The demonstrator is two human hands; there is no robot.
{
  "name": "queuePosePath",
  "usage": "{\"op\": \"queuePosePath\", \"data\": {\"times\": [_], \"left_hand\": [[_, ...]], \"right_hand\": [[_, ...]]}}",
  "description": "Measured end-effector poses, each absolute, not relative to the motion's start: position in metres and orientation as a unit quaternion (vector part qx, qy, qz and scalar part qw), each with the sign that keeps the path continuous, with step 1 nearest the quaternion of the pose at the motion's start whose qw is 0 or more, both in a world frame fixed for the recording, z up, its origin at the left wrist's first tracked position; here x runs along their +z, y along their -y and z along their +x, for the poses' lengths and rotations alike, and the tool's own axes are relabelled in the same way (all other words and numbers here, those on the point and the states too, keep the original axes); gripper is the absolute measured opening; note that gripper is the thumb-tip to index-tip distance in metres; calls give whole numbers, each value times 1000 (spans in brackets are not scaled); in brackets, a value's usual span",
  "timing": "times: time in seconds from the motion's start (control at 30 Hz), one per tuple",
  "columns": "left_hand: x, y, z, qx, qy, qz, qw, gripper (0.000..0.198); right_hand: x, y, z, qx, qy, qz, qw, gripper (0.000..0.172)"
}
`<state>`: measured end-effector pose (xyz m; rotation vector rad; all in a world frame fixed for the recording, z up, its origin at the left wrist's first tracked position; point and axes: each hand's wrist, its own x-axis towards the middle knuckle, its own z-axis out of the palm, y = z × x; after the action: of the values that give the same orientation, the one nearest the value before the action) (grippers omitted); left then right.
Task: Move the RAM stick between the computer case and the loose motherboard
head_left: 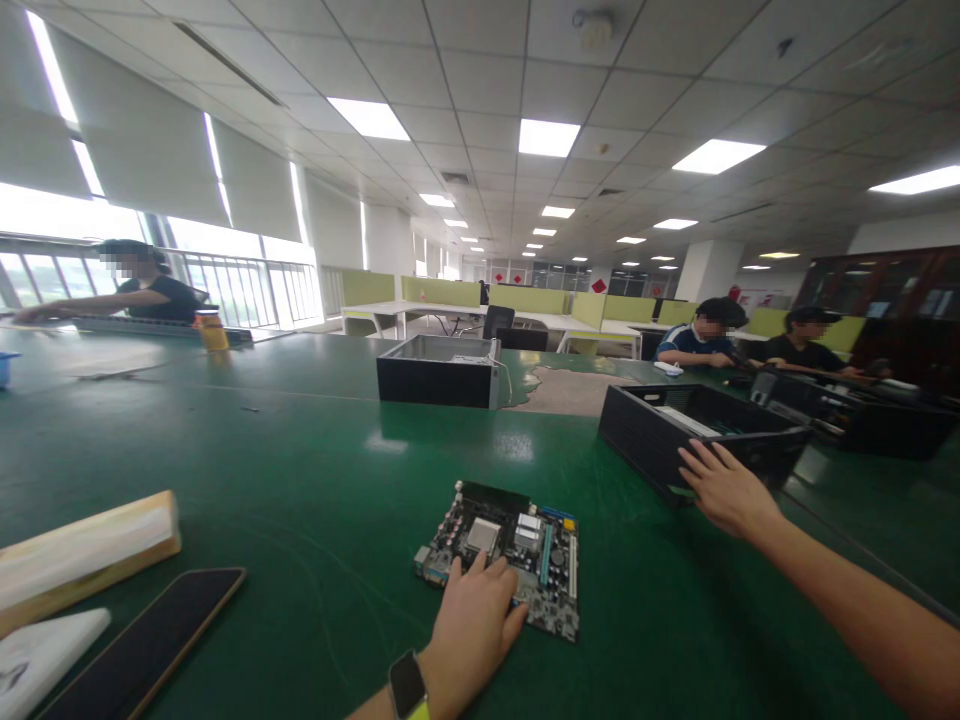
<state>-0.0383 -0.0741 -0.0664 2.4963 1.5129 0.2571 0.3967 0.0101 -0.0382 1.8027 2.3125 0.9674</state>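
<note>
A computer motherboard (559,560) lies flat on the green tabletop (322,480) in front of me. My left hand (478,612), with a watch on its wrist, rests on the board's near edge, fingers stretched out across it. To the right, my right hand (724,492) reaches to the side of a black computer case (645,440). Its fingers are spread against or just in front of the case wall; exact contact is hard to tell. The case has an open top, and a pale part shows inside it.
Another open case (437,382) stands across the table. A dark phone-like slab (150,650), a white box (52,650) and a long yellowish block (90,550) lie at left. More black cases (892,415) and seated people (701,335) are at far right; one person (154,290) sits far left.
</note>
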Motion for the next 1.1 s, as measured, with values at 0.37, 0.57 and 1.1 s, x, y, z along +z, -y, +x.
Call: {"op": "queuePosePath", "data": {"times": [0.37, 0.57, 1.1], "left_hand": [[-60, 104, -4, 27, -507, 847, 154, 40], [-60, 116, 11, -16, -487, 850, 201, 69], [-45, 88, -18, 180, -478, 857, 71, 30]], "right_hand": [[-32, -12, 284, 278, -794, 539, 35, 46], [-37, 0, 191, 111, -819, 560, -56, 39], [-103, 28, 194, -63, -636, 679, -360, 37]]}}
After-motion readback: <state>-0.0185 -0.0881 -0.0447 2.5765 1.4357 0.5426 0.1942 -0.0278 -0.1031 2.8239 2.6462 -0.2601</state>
